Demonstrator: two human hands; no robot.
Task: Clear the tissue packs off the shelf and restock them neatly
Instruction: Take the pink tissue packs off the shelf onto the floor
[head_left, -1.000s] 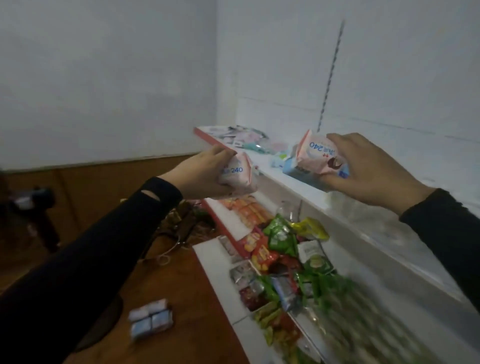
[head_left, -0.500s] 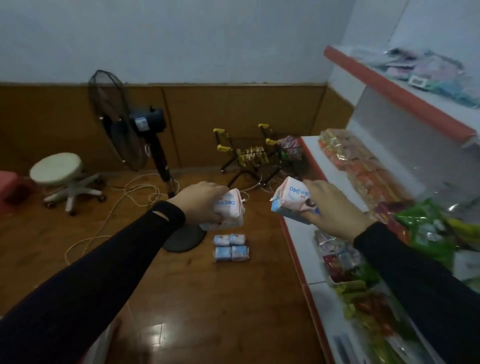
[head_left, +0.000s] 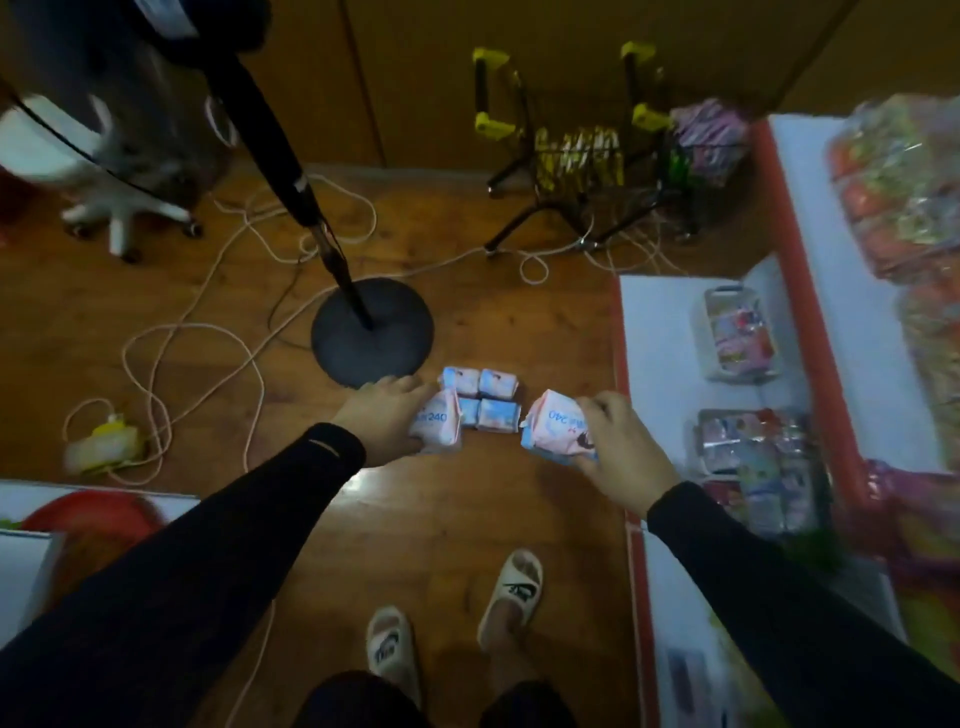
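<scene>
My left hand (head_left: 382, 418) grips a pink and blue tissue pack (head_left: 439, 425) marked 240, just left of a block of several tissue packs (head_left: 480, 399) lying on the wooden floor. My right hand (head_left: 621, 449) grips a second tissue pack (head_left: 556, 428) of the same kind, just right of that block. Both held packs hang low over the floor, level with the near row of the block. Whether they touch the floor cannot be told.
A fan's round black base (head_left: 371, 330) and pole stand right behind the packs, with white cables (head_left: 208, 332) looped over the floor. The white shelf with a red edge (head_left: 623, 364), full of snack bags, runs along the right. A small wire cart (head_left: 587, 171) stands at the back. My slippers (head_left: 511, 592) are below.
I turned from the top shelf toward the floor and bent down. Both hands carried their tissue packs down to either side of the block on the floor.
</scene>
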